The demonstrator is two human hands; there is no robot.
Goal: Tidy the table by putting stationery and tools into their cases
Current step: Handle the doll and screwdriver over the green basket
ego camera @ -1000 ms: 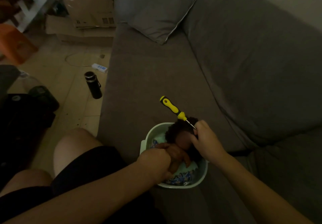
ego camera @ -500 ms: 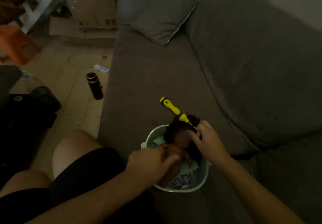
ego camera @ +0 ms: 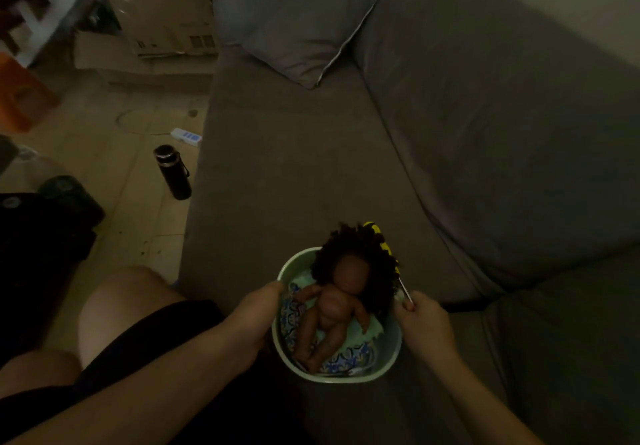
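Observation:
A pale green bowl sits on the grey sofa seat in front of me. A dark doll with curly black hair lies on its back in it, on a patterned blue cloth. A yellow-handled screwdriver lies behind the doll's hair, its handle mostly hidden. My right hand is at the bowl's right rim and pinches the screwdriver's metal tip. My left hand is against the bowl's left rim, fingers curled round its edge.
The grey sofa has a cushion at the back and its backrest on the right. On the floor to the left stand a black flask, a small white box, cardboard boxes and an orange stool. My bare knees are at lower left.
My left hand has left the doll and moved to the bowl's left rim. My right hand has drawn back to the right rim. The doll now lies uncovered.

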